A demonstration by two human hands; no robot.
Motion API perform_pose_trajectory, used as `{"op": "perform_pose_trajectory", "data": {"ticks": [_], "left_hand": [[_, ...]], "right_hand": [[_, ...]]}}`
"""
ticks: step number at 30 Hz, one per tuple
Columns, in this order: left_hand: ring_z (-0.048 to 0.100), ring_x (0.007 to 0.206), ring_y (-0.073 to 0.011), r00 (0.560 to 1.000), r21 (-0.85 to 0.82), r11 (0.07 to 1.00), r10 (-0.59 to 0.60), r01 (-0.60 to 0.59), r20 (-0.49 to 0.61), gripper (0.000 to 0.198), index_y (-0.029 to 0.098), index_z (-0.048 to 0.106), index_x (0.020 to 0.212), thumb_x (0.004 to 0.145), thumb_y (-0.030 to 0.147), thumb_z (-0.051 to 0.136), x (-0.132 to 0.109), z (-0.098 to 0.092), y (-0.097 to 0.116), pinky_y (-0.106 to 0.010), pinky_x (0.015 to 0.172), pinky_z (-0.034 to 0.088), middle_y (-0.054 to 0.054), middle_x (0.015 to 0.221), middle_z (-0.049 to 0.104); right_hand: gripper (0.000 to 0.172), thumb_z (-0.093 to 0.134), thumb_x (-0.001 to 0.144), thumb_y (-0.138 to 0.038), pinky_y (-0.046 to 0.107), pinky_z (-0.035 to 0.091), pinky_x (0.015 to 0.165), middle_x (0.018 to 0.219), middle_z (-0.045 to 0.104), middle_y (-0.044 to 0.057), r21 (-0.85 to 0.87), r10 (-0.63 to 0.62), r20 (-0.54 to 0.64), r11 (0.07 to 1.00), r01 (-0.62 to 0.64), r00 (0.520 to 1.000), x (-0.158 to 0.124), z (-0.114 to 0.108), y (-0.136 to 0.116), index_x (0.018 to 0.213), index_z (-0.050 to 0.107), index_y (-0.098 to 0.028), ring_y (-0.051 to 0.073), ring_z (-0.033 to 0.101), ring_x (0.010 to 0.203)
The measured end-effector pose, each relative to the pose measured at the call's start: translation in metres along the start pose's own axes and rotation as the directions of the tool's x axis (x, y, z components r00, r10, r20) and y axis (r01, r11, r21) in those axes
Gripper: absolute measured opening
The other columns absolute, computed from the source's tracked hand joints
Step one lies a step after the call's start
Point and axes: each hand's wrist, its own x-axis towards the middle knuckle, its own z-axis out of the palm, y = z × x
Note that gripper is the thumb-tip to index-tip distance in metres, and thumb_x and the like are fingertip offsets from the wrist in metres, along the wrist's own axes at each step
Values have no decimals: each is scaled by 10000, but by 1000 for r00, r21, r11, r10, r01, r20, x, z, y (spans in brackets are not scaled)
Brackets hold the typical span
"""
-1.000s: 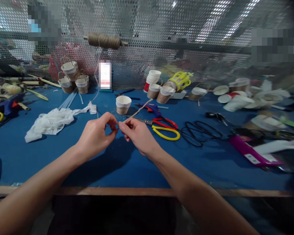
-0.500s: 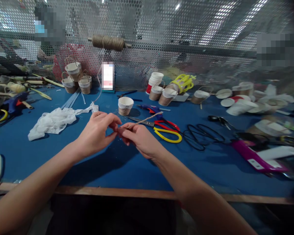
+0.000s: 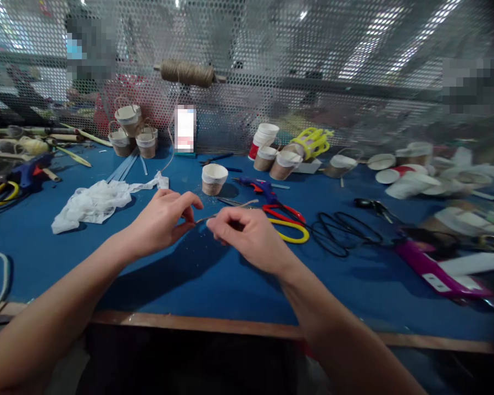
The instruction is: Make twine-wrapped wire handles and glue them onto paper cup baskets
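Observation:
My left hand [image 3: 162, 222] and my right hand [image 3: 247, 233] are above the front middle of the blue table. A short piece of twine [image 3: 205, 219] runs between them, its left end pinched in my left fingertips. My right fingers are closed on the same twine, and its other end sticks out beyond them to the upper right. Just past the hands stands a small paper cup [image 3: 214, 180] wrapped in twine with a white cloth rim. Scissors [image 3: 292, 230] with red and yellow handles lie beside my right hand, partly hidden by it. Behind them is a blue glue gun [image 3: 263, 191].
White cloth [image 3: 93, 206] lies crumpled at left. Wrapped cups [image 3: 128, 120] are stacked at the back left, more [image 3: 286, 164] at back right. A twine spool [image 3: 187, 73] hangs on the mesh. A black cable [image 3: 341, 233], keys [image 3: 374, 206] and a purple power strip [image 3: 442, 269] lie right.
My right hand has moved right, away from my left, so a stretch of twine now shows between them. Less twine sticks out past my right hand. The whole view has shifted slightly.

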Motion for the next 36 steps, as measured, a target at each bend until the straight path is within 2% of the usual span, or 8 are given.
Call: {"op": "perform_pose_trajectory", "data": {"ticks": [2, 3, 6, 8, 13, 19, 28, 36], "left_hand": [[579, 707, -147, 999, -29, 999, 31, -30, 37, 210, 160, 466, 950, 752, 121, 524, -1, 1, 1, -327, 744, 382, 5, 714, 634], [579, 705, -145, 998, -43, 998, 38, -36, 48, 205, 160, 469, 947, 754, 115, 520, -1, 2, 2, -324, 743, 383, 6, 710, 632], [580, 727, -147, 998, -75, 997, 28, -24, 58, 185, 169, 483, 931, 758, 115, 518, 0, 1, 6, -322, 749, 387, 2, 717, 629], [580, 729, -143, 998, -123, 992, 12, -4, 61, 179, 177, 487, 924, 756, 128, 524, 0, -1, 7, -310, 738, 397, 1, 732, 627], [572, 708, -121, 995, -271, 961, -25, 51, 98, 240, 181, 474, 975, 747, 135, 533, 0, -7, 7, -265, 688, 425, 2, 768, 615], [572, 747, -132, 994, -229, 973, 50, -27, 93, 266, 192, 477, 1023, 766, 159, 541, -1, -10, 4, -298, 746, 415, -2, 787, 622], [545, 775, -155, 994, -121, 989, 94, -86, 62, 227, 175, 514, 990, 769, 130, 543, -2, -14, 7, -308, 728, 413, -9, 758, 624], [554, 798, -157, 976, -49, 983, 171, -179, -135, 221, 187, 522, 1005, 786, 169, 548, 0, -11, 5, -309, 739, 425, -19, 786, 627]], "right_hand": [[170, 532, 791, -295, 285, 409, 678, 741, 597, 49, -165, -195, -141, 971, 171, 971, 0, -1, 1, 704, 555, -150, 148, 524, 726], [117, 543, 783, -260, 304, 400, 729, 811, 610, 63, -248, -248, -136, 946, 210, 959, 0, 0, 2, 763, 570, -147, 165, 526, 795], [86, 516, 790, -182, 287, 397, 681, 800, 628, 53, -314, -160, 89, 932, 180, 983, 2, 1, 8, 811, 591, -146, 157, 540, 749], [114, 484, 800, -145, 253, 389, 618, 750, 624, 32, -258, -62, 177, 960, 107, 982, 3, 2, 10, 809, 597, -145, 127, 534, 667], [110, 479, 806, -169, 233, 387, 587, 680, 592, 4, -91, 22, 211, 996, -3, 977, 1, 4, 8, 784, 583, -141, 103, 512, 613], [84, 482, 794, -139, 229, 415, 585, 670, 575, 0, 129, 86, 284, 983, -127, 955, 2, 7, 7, 803, 565, -128, 90, 522, 612], [89, 493, 769, -97, 146, 365, 414, 599, 559, -33, 428, 239, 479, 777, -462, 845, 5, 10, 12, 832, 540, -140, 33, 468, 461], [104, 532, 733, -94, 122, 274, 335, 527, 572, -32, 657, 258, 472, 536, -531, 843, 7, 13, 21, 814, 571, -147, 15, 416, 377]]}}
